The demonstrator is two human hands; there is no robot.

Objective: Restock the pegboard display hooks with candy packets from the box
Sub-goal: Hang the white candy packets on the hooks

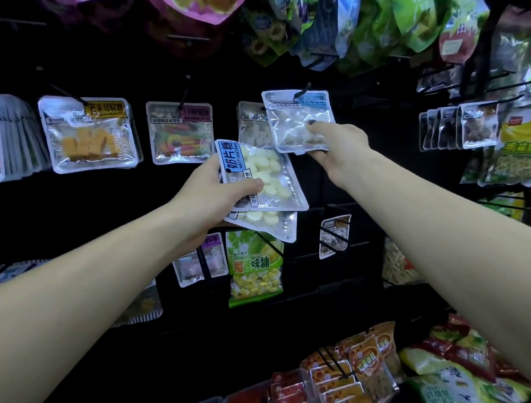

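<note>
**Hanging a milk-candy packet on a pegboard hook**

The right hand [336, 146] pinches the lower right corner of a clear packet of white candy pieces [298, 120], thumb on its face and fingers curled behind. The packet's top edge meets the black hook [302, 90]; the hook tip crosses the header, but whether it has passed through the hang hole cannot be told. The packet stands nearly upright, tilted slightly, directly up and left of the hand — the hook lies above it, so the coming move, in all likelihood, is a push back along the hook.

The left hand [213, 193] grips a small stack of milk-tablet packets [260, 176], lower and left of the hook, their long axis tilted; the right hand is nearer the hook. How many packets make up the stack is unclear — at least two show. The supply box is not seen, and the pegboard [95, 218] is dark.
</note>
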